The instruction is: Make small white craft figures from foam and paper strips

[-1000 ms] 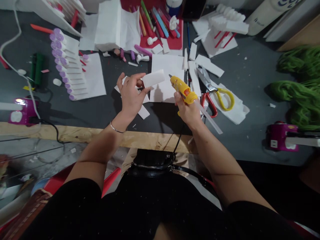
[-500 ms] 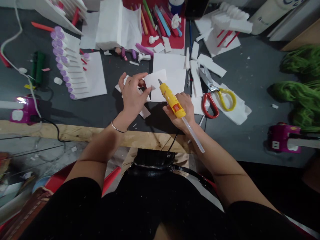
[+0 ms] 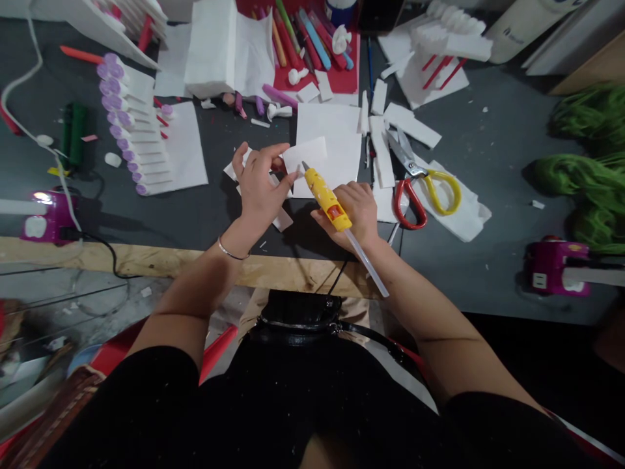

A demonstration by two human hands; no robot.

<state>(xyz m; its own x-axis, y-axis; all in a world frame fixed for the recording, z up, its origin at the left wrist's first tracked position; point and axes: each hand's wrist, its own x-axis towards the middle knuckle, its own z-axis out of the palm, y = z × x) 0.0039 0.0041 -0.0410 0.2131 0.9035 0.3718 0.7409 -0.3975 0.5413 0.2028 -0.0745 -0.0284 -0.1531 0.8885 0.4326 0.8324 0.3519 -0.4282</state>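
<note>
A yellow hot glue gun (image 3: 326,198) with a clear glue stick (image 3: 368,266) jutting from its back is gripped in my right hand (image 3: 355,215). Its nozzle points up and left, over a small white piece of paper (image 3: 308,154). That piece is pinched by its left end between the fingers and thumb of my left hand (image 3: 262,179). Behind it a larger white sheet (image 3: 332,121) lies flat on the table. White scraps lie partly hidden beneath my left hand. Whether the nozzle touches the paper I cannot tell.
Scissors with red and yellow handles (image 3: 420,179) lie right, among white strips (image 3: 382,153). Left stands a white piece edged with purple-tipped rolls (image 3: 139,130). Markers (image 3: 312,42) lie at the back. Green yarn (image 3: 590,176) and a purple power socket (image 3: 556,267) are far right.
My right hand has moved the glue gun slightly left, so its nozzle sits nearer my left thumb. My left hand and the small paper piece have barely moved.
</note>
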